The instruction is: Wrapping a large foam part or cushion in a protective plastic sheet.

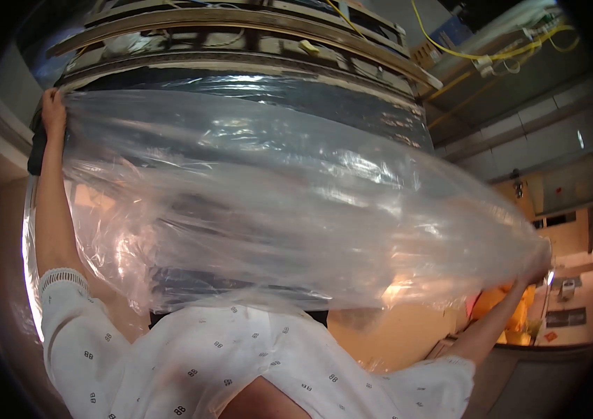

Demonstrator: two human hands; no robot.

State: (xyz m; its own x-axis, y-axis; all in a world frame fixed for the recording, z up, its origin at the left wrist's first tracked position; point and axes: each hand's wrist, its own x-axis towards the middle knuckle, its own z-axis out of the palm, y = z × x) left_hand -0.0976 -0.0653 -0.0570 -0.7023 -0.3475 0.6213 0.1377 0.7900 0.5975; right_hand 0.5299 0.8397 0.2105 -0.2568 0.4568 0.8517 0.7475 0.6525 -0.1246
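A large clear plastic sheet (275, 188) stretches between my two outspread arms, creased and shining in the light. At the far left, my left hand (53, 112) is closed on its upper corner, beside the end of a dark covered work surface (387, 119). Out to the right, my right hand (535, 265) grips the gathered opposite end, partly hidden behind the plastic. The near edge of the sheet hangs close to my white patterned top. Dark shapes show through the sheet, too blurred to name.
Wooden rails (240, 21) run across the back behind the dark surface. Yellow cables (506, 52) hang at the upper right. An orange bag-like thing (513, 311) lies near my right forearm, above a cabinet edge. A tan floor (380, 335) shows below the sheet.
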